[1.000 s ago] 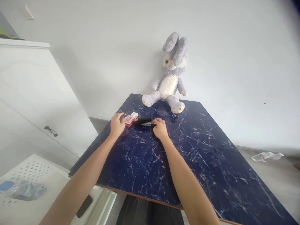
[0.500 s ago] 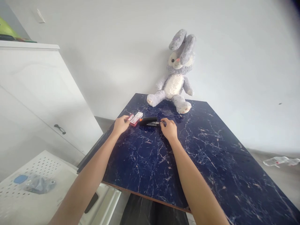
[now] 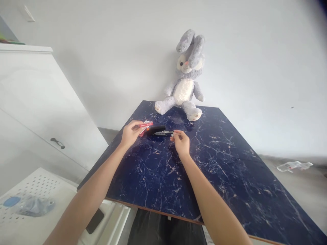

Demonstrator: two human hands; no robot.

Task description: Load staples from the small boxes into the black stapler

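My left hand [image 3: 130, 133] pinches a small red-and-white box [image 3: 146, 124], raised slightly over the table. Partly beneath it lies a second red-and-white box [image 3: 142, 133]. Beside the boxes a black stapler [image 3: 156, 129] with an orange spot at its left end rests on the dark blue marbled table [image 3: 153, 177]. Its metal rail points toward my right hand [image 3: 182, 142], whose thumb and fingers are closed at the stapler's right end. My fingers partly hide that end.
A grey plush rabbit [image 3: 185, 90] sits at the table's back against the wall. At left stand a white cabinet [image 3: 33, 102] and a white perforated surface bearing a clear plastic bottle [image 3: 35, 206] and a dark phone [image 3: 94, 221]. Another plastic bottle [image 3: 293, 166] lies on the floor at right.
My left hand has lifted one red-and-white box off the table and shifted it right, over the other box. My right hand's fingers have changed position at the stapler's end. The view has shifted slightly.
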